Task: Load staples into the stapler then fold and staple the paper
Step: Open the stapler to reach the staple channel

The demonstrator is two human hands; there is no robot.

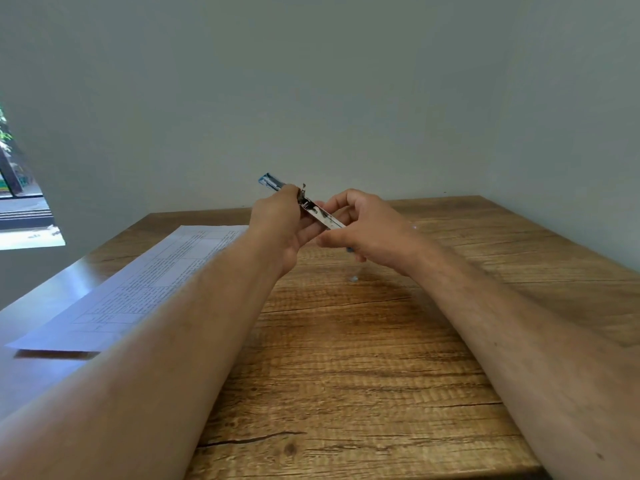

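Note:
I hold a blue stapler (272,182) swung wide open above the wooden table (346,341). My left hand (280,226) grips its blue top part, which sticks out up and to the left. My right hand (363,230) pinches the shiny metal staple channel (323,216) that runs down to the right between my fingers. Whether staples lie in the channel I cannot tell. A printed sheet of paper (138,289) lies flat on the table to the left, partly under my left forearm.
A small pale object (353,278) lies on the table below my right hand. A plain wall stands close behind the table. A window (20,202) shows at the far left.

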